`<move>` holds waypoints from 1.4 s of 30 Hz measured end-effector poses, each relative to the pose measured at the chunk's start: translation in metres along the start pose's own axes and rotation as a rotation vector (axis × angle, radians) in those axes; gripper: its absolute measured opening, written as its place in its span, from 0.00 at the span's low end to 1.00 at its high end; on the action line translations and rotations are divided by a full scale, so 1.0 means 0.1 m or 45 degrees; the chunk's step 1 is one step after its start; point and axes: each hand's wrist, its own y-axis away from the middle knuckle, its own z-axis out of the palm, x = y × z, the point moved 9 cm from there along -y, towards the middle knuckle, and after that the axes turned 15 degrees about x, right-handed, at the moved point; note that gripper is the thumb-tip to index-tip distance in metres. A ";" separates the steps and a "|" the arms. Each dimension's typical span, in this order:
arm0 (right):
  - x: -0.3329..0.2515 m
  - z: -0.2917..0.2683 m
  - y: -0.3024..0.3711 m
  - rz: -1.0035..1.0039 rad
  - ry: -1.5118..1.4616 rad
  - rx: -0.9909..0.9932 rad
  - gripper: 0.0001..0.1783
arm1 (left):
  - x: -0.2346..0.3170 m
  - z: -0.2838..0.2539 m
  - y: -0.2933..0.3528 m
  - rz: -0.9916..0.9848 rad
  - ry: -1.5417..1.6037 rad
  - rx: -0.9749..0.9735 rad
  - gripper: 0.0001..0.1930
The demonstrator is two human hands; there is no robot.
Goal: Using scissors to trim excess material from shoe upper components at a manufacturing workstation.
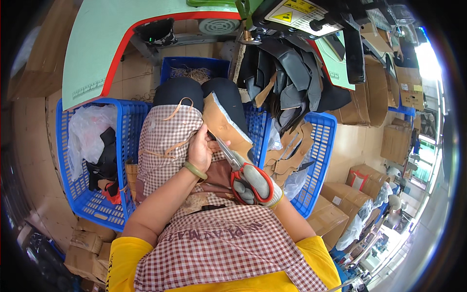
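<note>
My left hand (201,146) grips the lower edge of a tan leather piece (221,121) with a grey lining edge, held up over my lap. A green bangle sits on that wrist. My right hand (258,185), in a grey knit glove, is closed through the red handles of a pair of scissors (232,158). The blades point up and left and meet the leather piece just beside my left thumb. A checked apron (165,141) covers my knees, with thin tan offcut strips lying on it.
A blue crate (90,194) on my left holds clear plastic and dark scraps. Another blue crate (318,160) on my right holds tan and black cut pieces. A pale green machine table (97,44) with a red edge lies ahead. Cardboard boxes (340,199) stand at the right.
</note>
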 end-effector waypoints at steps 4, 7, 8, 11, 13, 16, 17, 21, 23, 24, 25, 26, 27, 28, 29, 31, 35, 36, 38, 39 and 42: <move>0.00 0.00 -0.04 0.037 0.012 0.039 0.38 | 0.00 0.01 0.00 0.018 -0.031 -0.024 0.24; -0.05 0.05 -0.04 0.039 0.034 0.037 0.38 | -0.02 -0.02 -0.02 0.016 -0.043 -0.011 0.24; -0.05 0.05 -0.05 0.042 0.038 0.036 0.38 | -0.03 -0.03 -0.02 0.017 -0.042 -0.015 0.24; -0.06 0.04 -0.07 0.051 0.025 0.025 0.39 | -0.03 -0.02 -0.03 0.010 -0.046 -0.021 0.24; -0.07 0.02 -0.10 0.044 0.073 0.031 0.39 | -0.03 -0.03 -0.03 0.009 -0.050 -0.020 0.25; -0.04 -0.01 -0.16 0.039 0.032 -0.014 0.39 | -0.02 -0.02 -0.03 0.009 -0.041 -0.028 0.25; -0.04 -0.01 -0.17 0.040 0.034 -0.017 0.39 | -0.03 -0.02 -0.03 0.005 -0.058 -0.025 0.25; -0.02 -0.05 -0.22 0.010 -0.015 -0.048 0.39 | -0.04 -0.02 -0.03 -0.007 -0.059 -0.014 0.26; 0.02 -0.05 -0.22 0.027 -0.046 -0.038 0.39 | -0.04 -0.01 -0.02 0.003 -0.043 -0.003 0.26; 0.02 -0.04 -0.21 0.033 -0.049 -0.021 0.39 | -0.03 -0.01 -0.02 0.010 -0.026 0.008 0.26; 0.01 -0.03 -0.19 0.039 -0.053 -0.005 0.39 | -0.02 0.00 -0.02 0.011 -0.029 0.008 0.26; 0.00 -0.01 -0.18 0.037 -0.055 -0.006 0.39 | -0.01 0.02 -0.01 0.011 -0.012 -0.012 0.26; -0.02 0.00 -0.15 0.030 -0.042 -0.010 0.40 | 0.00 0.03 0.00 0.010 0.006 -0.030 0.25; -0.03 0.01 -0.14 0.022 -0.030 -0.015 0.40 | 0.00 0.03 0.00 0.009 0.003 -0.030 0.25; -0.04 0.00 -0.12 0.022 -0.033 -0.014 0.40 | 0.02 0.03 0.01 0.046 -0.040 -0.031 0.25; -0.07 -0.01 -0.07 -0.019 0.040 -0.061 0.41 | 0.04 0.02 0.01 0.084 -0.083 -0.028 0.24; -0.13 -0.09 0.00 -0.076 0.005 -0.033 0.42 | 0.06 0.03 0.01 0.114 -0.075 -0.072 0.24; -0.17 -0.08 0.00 -0.089 0.029 -0.033 0.42 | 0.07 0.04 0.01 0.131 -0.086 -0.080 0.24; -0.17 -0.10 -0.02 -0.103 0.050 -0.034 0.42 | 0.07 0.05 0.01 0.144 -0.103 -0.089 0.24; -0.14 -0.13 -0.06 -0.086 0.047 -0.030 0.42 | 0.08 0.05 0.02 0.162 -0.115 -0.099 0.24; -0.12 -0.14 -0.05 -0.078 0.085 -0.016 0.44 | 0.05 0.03 -0.02 0.182 -0.121 -0.140 0.24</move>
